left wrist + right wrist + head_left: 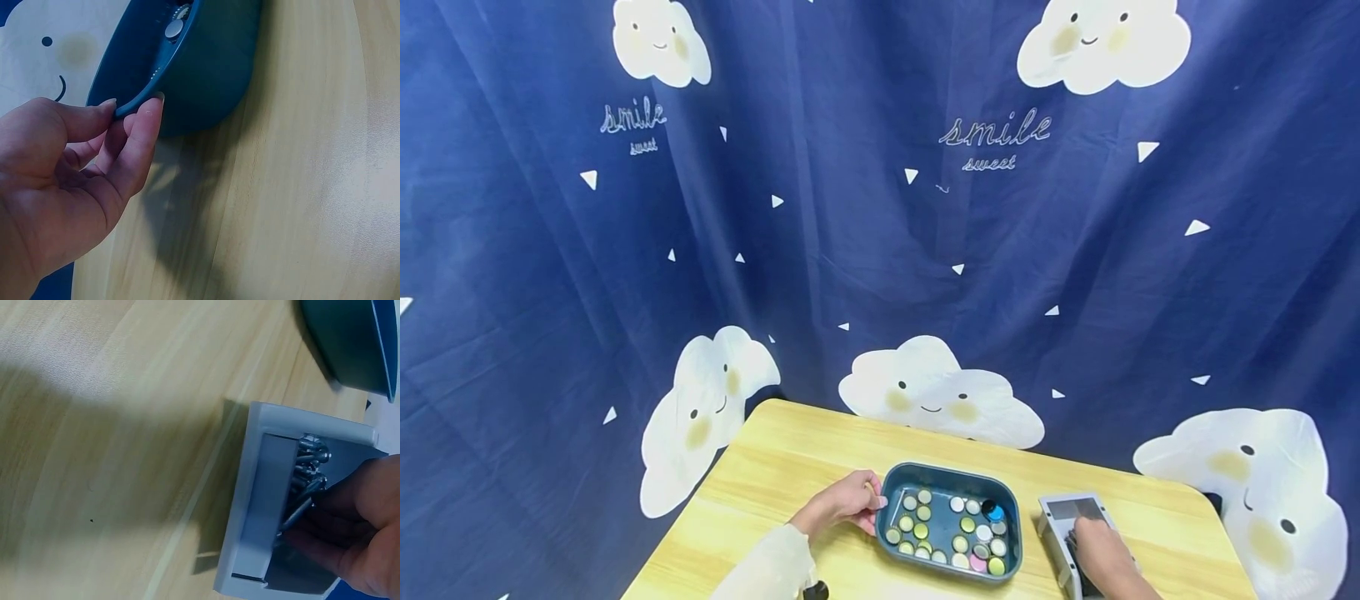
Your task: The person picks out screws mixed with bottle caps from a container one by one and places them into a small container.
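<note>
My left hand (855, 497) pinches the left rim of a dark teal tray (940, 512), thumb inside and fingers against the outer wall. Several bottle caps lie in it, white, yellow-green and silver, with a blue cap (995, 514) and a pink cap (977, 563) at the right. To the tray's right, my right hand (1103, 554) reaches into a grey box (272, 500). In the right wrist view, its thumb and fingers pinch a slender metal bolt (297, 514). More metal bolts (310, 453) lie heaped beside it; the hand hides part of the box.
Both containers stand on a light wood-grain table (805, 454). A dark blue curtain (865, 250) with white clouds hangs behind and around the table. At the table's left front is a small black object (816, 591) near the left sleeve.
</note>
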`<action>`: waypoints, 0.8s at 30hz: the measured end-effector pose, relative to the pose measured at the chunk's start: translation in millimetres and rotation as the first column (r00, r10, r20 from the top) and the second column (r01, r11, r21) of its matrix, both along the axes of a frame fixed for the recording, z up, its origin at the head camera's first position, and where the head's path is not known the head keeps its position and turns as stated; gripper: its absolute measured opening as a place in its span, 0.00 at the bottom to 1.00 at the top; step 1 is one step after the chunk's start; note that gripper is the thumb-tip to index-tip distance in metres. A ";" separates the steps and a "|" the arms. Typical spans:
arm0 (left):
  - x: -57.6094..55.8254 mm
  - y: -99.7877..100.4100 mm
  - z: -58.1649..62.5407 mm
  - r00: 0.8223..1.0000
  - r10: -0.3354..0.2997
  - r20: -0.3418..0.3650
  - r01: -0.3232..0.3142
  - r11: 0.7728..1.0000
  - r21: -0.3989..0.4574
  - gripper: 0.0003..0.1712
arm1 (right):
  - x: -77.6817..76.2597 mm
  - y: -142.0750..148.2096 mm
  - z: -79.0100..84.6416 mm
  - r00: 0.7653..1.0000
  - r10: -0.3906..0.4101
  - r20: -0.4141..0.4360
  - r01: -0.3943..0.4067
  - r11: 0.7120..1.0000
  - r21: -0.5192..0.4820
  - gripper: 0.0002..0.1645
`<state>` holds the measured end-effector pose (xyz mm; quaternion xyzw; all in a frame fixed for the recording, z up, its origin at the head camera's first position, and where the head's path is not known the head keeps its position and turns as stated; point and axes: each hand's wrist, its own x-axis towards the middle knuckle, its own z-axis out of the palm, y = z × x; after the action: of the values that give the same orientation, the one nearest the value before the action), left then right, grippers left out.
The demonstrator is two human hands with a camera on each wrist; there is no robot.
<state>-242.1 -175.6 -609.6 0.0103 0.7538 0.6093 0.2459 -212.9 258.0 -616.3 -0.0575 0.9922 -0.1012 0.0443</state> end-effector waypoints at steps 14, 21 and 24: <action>-0.1 -0.3 1.8 1.000 -0.015 0.008 0.015 1.000 -0.012 0.07 | -4.5 -8.8 23.2 0.988 0.019 -0.151 -0.025 0.999 -0.040 0.09; 0.5 0.9 -0.3 1.000 0.000 -0.001 0.000 1.000 -0.014 0.07 | -9.3 -14.1 32.4 0.982 0.019 -0.190 -0.031 0.998 -0.060 0.07; 0.2 1.4 -0.4 1.000 0.006 -0.001 -0.006 1.000 -0.015 0.08 | -11.9 -18.7 37.2 0.981 0.007 -0.195 -0.020 0.998 -0.062 0.08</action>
<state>-241.8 -174.2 -610.0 0.0065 0.7584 0.6045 0.2436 -224.8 239.3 -579.1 -0.0751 0.9877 -0.1264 -0.0539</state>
